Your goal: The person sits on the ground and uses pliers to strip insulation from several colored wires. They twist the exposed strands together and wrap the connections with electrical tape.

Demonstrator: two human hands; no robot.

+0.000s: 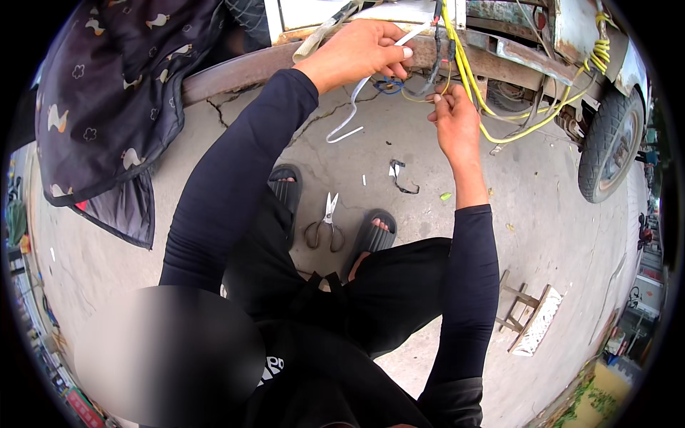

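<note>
My left hand (364, 53) is closed on a narrow white strip (351, 103) at the rusty frame of a vehicle. The strip's upper end runs toward a dark wire bundle (437, 64), and its loose end hangs down in a curl. My right hand (457, 121) is just below the bundle. Its thumb and fingertips pinch a thin yellowish wire (415, 98). A blue wire coil (389, 86) shows between my hands. Thicker yellow cables (467, 78) loop past the right hand. Scissors (327, 222) lie partly open on the ground between my feet.
The rusty beam (235, 73) crosses in front of me. A patterned dark cover (121, 100) hangs at the left. A wheel (611, 146) stands at the right, with a small stool (531, 314) nearer me. Black scraps (403, 178) lie on the concrete.
</note>
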